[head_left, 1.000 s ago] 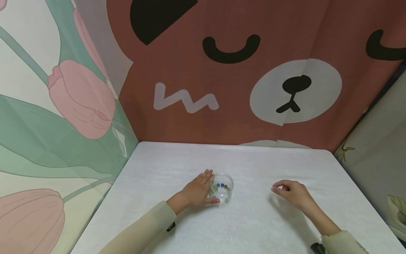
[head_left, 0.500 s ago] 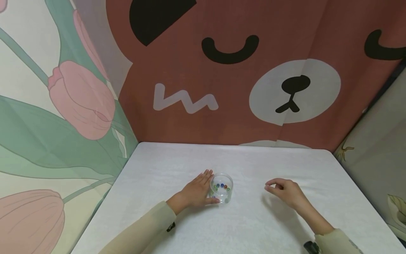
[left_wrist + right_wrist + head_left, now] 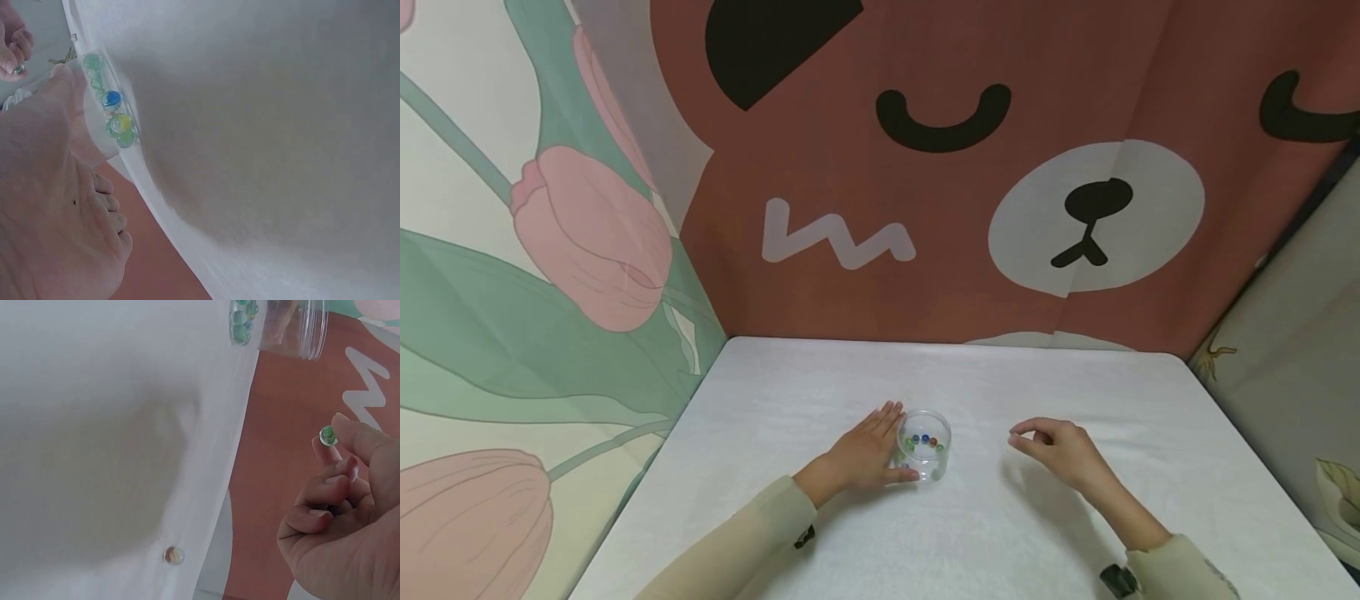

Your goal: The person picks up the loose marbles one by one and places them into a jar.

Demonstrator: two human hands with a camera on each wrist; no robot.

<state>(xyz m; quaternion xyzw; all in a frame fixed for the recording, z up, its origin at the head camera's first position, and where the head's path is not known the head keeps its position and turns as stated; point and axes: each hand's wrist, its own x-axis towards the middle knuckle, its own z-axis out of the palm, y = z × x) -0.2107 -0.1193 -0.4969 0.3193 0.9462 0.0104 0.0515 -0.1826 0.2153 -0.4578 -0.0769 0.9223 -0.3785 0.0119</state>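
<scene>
A clear jar (image 3: 946, 448) stands on the white table, with several glass marbles (image 3: 925, 439) in its bottom. Along its left side lies my left hand (image 3: 862, 452), the fingers straight and the thumb across the front. Blue, green and yellow marbles (image 3: 112, 100) show through the wall in the left wrist view. To the right of the jar, raised over the table, my right hand (image 3: 1060, 450) pinches a green marble (image 3: 329, 435) between thumb and index finger. The other fingers of that hand are curled in.
One brownish-white marble (image 3: 174, 555) lies loose on the white tabletop (image 3: 820, 375), seen in the right wrist view. Behind the table hangs a brown bear-print curtain (image 3: 955, 275); a tulip-print curtain (image 3: 595, 242) borders the left.
My right hand has moved left towards the jar, the marble pinched in its fingertips. The left hand and the jar have stayed in place.
</scene>
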